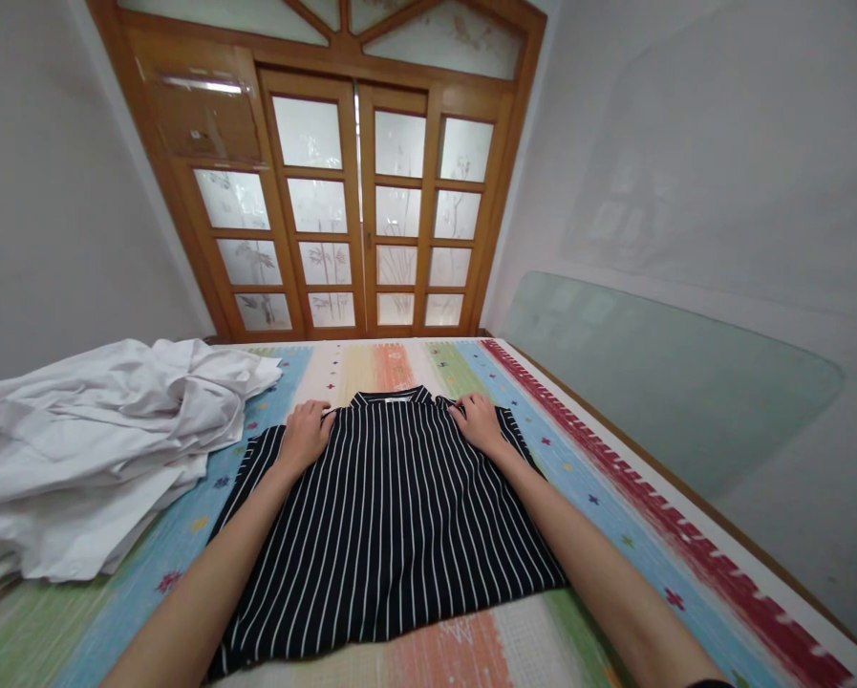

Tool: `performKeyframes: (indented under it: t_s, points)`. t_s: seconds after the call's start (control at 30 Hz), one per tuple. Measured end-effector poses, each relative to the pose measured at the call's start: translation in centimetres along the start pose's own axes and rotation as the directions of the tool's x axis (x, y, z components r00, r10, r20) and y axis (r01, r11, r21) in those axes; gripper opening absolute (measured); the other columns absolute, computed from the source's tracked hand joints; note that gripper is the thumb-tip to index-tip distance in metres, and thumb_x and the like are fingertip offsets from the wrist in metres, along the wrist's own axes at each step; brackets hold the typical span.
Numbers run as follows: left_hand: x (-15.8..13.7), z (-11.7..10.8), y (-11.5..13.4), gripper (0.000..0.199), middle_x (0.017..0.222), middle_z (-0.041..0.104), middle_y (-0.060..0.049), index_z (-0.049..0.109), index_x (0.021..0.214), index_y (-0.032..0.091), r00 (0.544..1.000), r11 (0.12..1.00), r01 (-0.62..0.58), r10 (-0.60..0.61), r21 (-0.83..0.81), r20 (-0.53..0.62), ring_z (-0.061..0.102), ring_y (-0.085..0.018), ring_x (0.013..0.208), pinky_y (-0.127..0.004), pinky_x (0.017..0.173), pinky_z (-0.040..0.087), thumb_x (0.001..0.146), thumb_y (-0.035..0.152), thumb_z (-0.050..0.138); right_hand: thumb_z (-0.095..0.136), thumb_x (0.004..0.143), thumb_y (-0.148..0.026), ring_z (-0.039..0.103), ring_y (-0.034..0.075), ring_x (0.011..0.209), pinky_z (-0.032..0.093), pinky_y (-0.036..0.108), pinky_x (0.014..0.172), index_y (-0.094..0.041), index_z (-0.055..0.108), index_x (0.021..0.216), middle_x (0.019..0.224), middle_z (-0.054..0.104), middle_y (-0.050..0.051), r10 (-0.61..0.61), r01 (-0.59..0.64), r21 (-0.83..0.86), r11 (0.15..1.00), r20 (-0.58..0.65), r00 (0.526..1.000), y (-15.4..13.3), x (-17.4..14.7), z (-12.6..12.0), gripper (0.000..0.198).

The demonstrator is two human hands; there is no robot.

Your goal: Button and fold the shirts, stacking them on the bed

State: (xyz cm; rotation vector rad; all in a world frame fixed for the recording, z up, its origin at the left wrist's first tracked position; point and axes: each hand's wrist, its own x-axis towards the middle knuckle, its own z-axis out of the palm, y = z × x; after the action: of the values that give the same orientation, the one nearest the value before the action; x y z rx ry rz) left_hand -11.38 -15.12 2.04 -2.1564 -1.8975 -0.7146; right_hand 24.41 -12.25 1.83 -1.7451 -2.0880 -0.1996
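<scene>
A black shirt with white stripes (392,516) lies spread on the bed, its collar (391,396) at the far end and its hem towards me. At the shirt's left shoulder, as I see it, my left hand (306,435) has its fingers curled over the edge and grips the cloth. My right hand (477,420) pinches the other shoulder, where the fabric bunches a little beside the collar. Both thumbs point inward. My forearms cross over the two sides of the shirt and hide parts of the sleeves.
A heap of white clothes (113,440) lies on the left of the bed. The patterned bedsheet (586,478) runs under everything. Along the right wall leans a pale glass-like panel (650,363). Wooden doors with frosted panes (360,201) stand beyond the bed.
</scene>
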Motion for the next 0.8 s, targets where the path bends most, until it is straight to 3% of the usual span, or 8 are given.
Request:
performKeyframes:
  t_s: [0.23,0.37,0.57,0.8]
  points:
    - [-1.6,-1.0,-3.5,0.035,0.107,0.067,-0.015,0.064,0.105,0.013,0.996,0.999,-0.053,0.053,0.005,-0.067,0.058,-0.029,0.102,-0.043,0.094,0.045,0.091,0.020,0.033,0.041,0.095,-0.018,0.054,0.024,0.100,0.038,0.034,0.092,-0.015,0.065,0.100,0.105,0.066,0.011,-0.037,0.045,0.089,0.995,-0.087,0.996,4.0,-0.9,-0.5,0.025]
    - [-2.6,-1.9,-5.1,0.036,0.107,0.067,-0.015,0.065,0.106,0.013,0.997,0.997,0.028,-0.023,0.066,-0.075,0.058,-0.029,0.102,-0.044,0.093,0.045,0.088,0.016,0.034,0.044,0.088,-0.012,0.053,0.025,0.103,0.038,0.034,0.090,-0.015,0.067,0.100,0.107,0.066,0.012,0.070,-0.067,0.054,0.996,-0.059,0.996,5.7,-1.8,-1.3,0.026]
    - [-3.9,-3.5,-5.9,0.038,0.106,0.066,-0.016,0.068,0.103,0.014,0.984,0.972,0.167,-0.153,0.168,-0.095,0.058,-0.031,0.102,-0.044,0.088,0.046,0.088,0.031,0.038,0.056,0.085,-0.024,0.055,0.027,0.104,0.038,0.035,0.085,-0.016,0.068,0.100,0.104,0.065,0.011,0.208,-0.211,-0.042,0.977,-0.065,0.976,6.0,-2.7,-2.7,0.020]
    - [-4.0,-5.4,-5.5,0.044,0.096,0.068,-0.018,0.071,0.095,0.012,0.955,0.946,0.289,-0.296,0.149,0.026,0.061,-0.035,0.098,-0.043,0.087,0.047,0.085,0.042,0.040,0.058,0.084,-0.024,0.061,0.019,0.080,0.038,0.026,0.069,-0.017,0.065,0.102,0.082,0.068,0.003,0.364,-0.375,0.122,0.919,0.104,0.926,6.2,-1.9,-3.2,0.020]
